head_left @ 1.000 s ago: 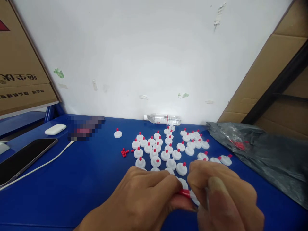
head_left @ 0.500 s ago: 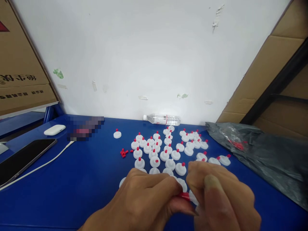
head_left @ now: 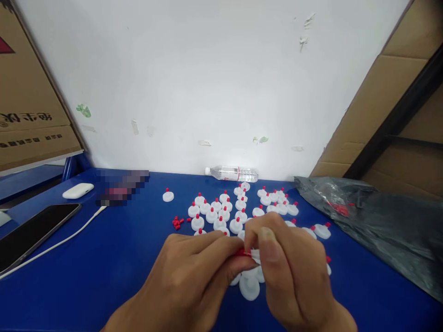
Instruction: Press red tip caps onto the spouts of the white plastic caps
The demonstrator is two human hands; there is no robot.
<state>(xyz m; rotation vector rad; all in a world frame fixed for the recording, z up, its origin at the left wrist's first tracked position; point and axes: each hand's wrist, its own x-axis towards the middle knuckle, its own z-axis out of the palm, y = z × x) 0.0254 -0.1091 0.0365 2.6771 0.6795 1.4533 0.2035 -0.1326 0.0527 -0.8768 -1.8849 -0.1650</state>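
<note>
My left hand (head_left: 194,276) pinches a small red tip cap (head_left: 243,252) between thumb and forefinger. Facing it, my right hand (head_left: 294,272) is closed round a white nozzle cap (head_left: 255,255), most of which the fingers hide. The red piece and the white spout meet end to end between the hands; how deep one sits in the other I cannot tell. Below them lies a loose white cap (head_left: 249,287). Beyond the hands stand several white nozzle caps (head_left: 212,215), mostly with red tips, some partly covered by my fingers. Loose red tips (head_left: 177,222) form a small pile at their left.
A clear plastic bottle (head_left: 231,174) lies against the wall. To the right, a grey plastic bag (head_left: 391,230) carries a clear bag with red tips (head_left: 339,209). On the left are a phone (head_left: 38,235), a white earphone case (head_left: 78,190) and a white cable (head_left: 76,233).
Both hands have moved left and slightly up the view, still holding the red tip and white nozzle cap together. The loose white cap below them has come into sight.
</note>
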